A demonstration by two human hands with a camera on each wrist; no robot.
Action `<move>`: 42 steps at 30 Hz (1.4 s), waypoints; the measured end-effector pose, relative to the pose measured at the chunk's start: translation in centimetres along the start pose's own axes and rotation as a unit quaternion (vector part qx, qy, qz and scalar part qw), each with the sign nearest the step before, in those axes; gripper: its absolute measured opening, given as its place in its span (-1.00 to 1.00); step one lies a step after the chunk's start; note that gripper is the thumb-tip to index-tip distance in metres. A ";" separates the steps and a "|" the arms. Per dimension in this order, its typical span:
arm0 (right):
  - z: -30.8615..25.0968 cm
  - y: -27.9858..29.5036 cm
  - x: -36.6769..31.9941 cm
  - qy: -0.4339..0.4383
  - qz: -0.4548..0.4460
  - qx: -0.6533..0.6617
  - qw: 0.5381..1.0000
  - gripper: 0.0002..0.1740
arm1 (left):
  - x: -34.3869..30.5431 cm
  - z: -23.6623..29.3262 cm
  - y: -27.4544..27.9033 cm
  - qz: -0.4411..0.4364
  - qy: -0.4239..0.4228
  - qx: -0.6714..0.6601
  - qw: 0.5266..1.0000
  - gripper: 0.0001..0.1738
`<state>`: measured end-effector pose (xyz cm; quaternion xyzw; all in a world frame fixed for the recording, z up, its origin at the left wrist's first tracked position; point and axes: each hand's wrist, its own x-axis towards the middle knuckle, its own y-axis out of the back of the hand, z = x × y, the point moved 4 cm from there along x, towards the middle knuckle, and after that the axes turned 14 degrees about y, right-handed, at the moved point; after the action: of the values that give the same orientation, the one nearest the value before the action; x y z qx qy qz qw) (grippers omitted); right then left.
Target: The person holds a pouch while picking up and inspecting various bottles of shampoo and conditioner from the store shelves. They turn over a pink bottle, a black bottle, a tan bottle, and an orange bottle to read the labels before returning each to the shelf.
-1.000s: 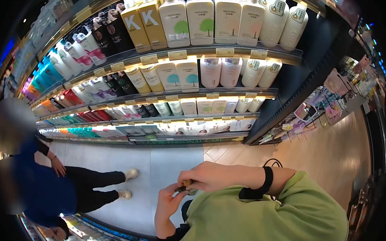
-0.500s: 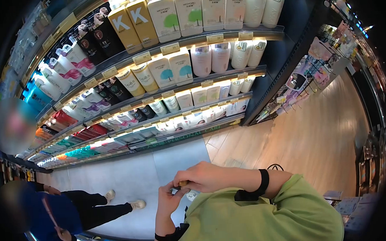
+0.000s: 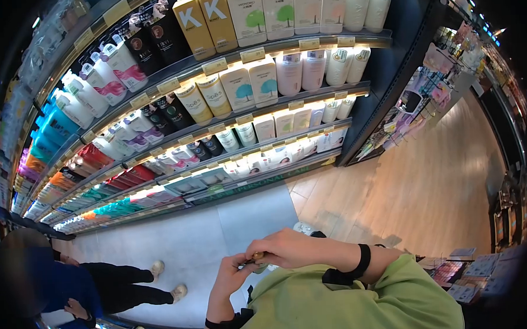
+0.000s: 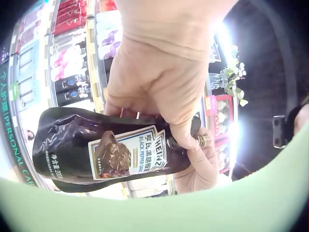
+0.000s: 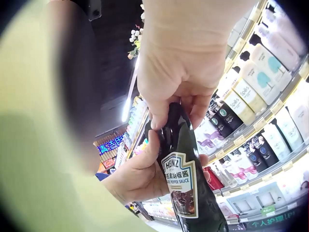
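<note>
At the lower left of the head view stands another person (image 3: pixel 72 284) in a blue top. Across the upper left and middle run lit shelves (image 3: pixel 285 50), their bottles (image 3: pixel 248 15) turned label-outward, presumably so shoppers can read them against the price tags (image 3: pixel 253 54).

At lower centre, the left grip (image 3: pixel 230 276) is closed round the Heinz black pepper sauce pack (image 4: pixel 116 150), thumb in front near its neck and fingers behind, which probably keeps the slick body from twisting. The pack lies between both hands, close against the green shirt (image 3: pixel 340 296), likely for steadiness. Just right, the right grip (image 3: pixel 283 247) pinches the narrow neck end, where finger and thumb get best purchase. Something gold (image 3: pixel 257 255) shows there; cap or ring, I cannot tell. Farther right, small goods (image 3: pixel 411 102) hang on a rack, apparently for easy browsing.
</note>
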<state>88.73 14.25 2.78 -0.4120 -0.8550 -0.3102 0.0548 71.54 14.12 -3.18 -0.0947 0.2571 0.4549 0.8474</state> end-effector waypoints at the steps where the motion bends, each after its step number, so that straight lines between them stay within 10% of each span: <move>1: -0.1 -0.2 0.0 0.003 0.009 0.003 1.000 -0.77 | -0.2 -0.4 0.2 0.000 0.000 0.001 1.000 -0.85; 23: -2.8 -2.1 0.4 -0.058 0.107 -0.010 0.993 -0.87 | -2.1 -1.8 1.1 -0.072 -0.055 -0.011 0.996 -0.49; 42: -3.3 -6.7 3.1 -0.034 -0.051 -0.027 0.998 -0.84 | -6.2 -4.0 3.2 -0.010 -0.089 0.013 0.996 -0.53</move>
<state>81.20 11.29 3.31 -0.3794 -0.8677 -0.3211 -0.0012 64.66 9.91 -3.15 -0.0453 0.1860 0.4494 0.8726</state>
